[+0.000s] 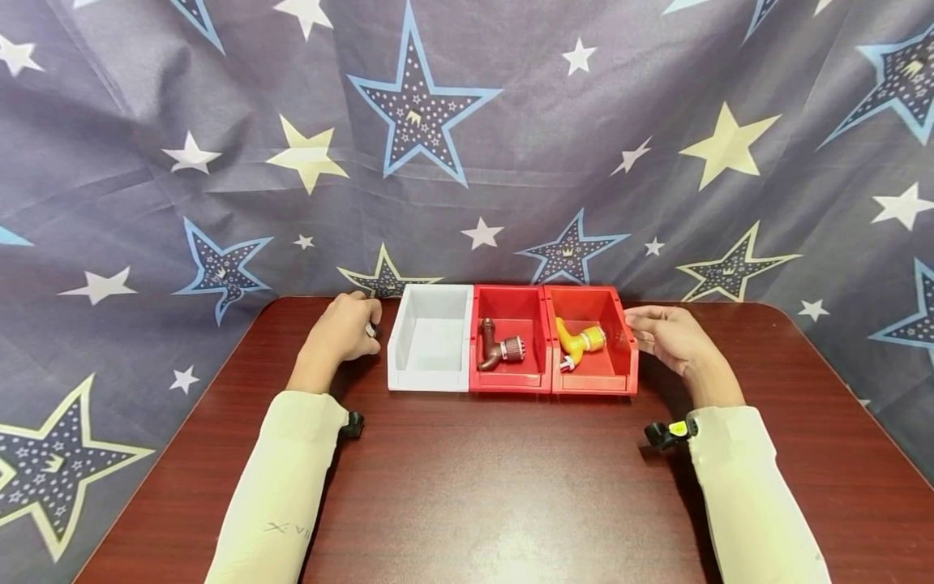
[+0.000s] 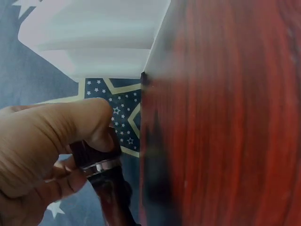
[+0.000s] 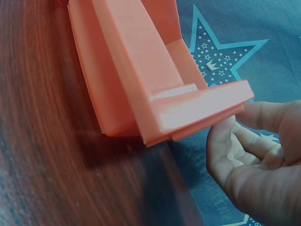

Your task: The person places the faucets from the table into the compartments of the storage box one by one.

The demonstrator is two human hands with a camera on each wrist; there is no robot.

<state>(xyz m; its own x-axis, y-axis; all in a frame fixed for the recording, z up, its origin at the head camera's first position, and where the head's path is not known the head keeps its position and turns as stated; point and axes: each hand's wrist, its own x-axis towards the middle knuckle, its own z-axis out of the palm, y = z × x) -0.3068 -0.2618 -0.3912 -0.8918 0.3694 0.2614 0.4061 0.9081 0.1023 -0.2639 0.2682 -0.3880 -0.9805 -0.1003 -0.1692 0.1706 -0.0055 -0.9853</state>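
Observation:
My left hand (image 1: 343,328) is on the table's left side, beside the white bin (image 1: 430,378). In the left wrist view, its thumb and fingers grip a dark brown plastic tap (image 2: 113,195) with a silver band; the rest of that tap is out of frame. My right hand (image 1: 674,341) is at the outer side of the orange-red bin (image 1: 594,384), fingertips against its side near the rim and fingers loosely bent. A brown tap (image 1: 496,350) lies in the middle red bin (image 1: 511,383). The orange-red bin holds a yellow tap (image 1: 576,341).
Three bins stand side by side at the back of the dark red wooden table (image 1: 511,487). Behind them hangs a grey curtain (image 1: 467,203) printed with stars. Nothing is seen inside the white bin.

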